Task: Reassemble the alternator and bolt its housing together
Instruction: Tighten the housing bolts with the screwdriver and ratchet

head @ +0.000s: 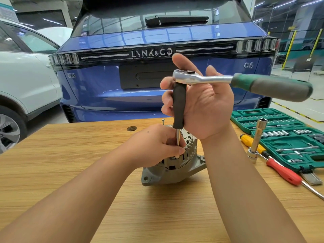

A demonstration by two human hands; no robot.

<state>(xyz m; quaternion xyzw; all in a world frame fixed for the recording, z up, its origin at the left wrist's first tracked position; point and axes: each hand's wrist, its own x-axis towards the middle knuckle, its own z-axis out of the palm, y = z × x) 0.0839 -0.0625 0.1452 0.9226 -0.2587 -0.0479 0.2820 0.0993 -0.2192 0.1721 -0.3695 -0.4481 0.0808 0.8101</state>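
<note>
While the right hand (201, 106) wraps the black extension grip (179, 105) under the ratchet (242, 83), its shaft runs straight down to a bolt (177, 156) on the alternator (172, 163), directly below. Left hand (157, 144), the nearer one, pinches the shaft's lower end at the housing. Alternator sits mid-table (70, 163), grey finned casting, halves apparently mated; another bolt (163, 122) stands proud behind.

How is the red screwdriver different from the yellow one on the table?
The red screwdriver lies nearer the person, while the yellow screwdriver lies farther back beside the green socket case. The red one's handle shows whole; the yellow one's is partly hidden behind a loose silver socket extension. The red one's long bare shaft runs off toward the picture's right edge; the yellow one's shows only briefly. Both lie flat, untouched by the hands.
</note>
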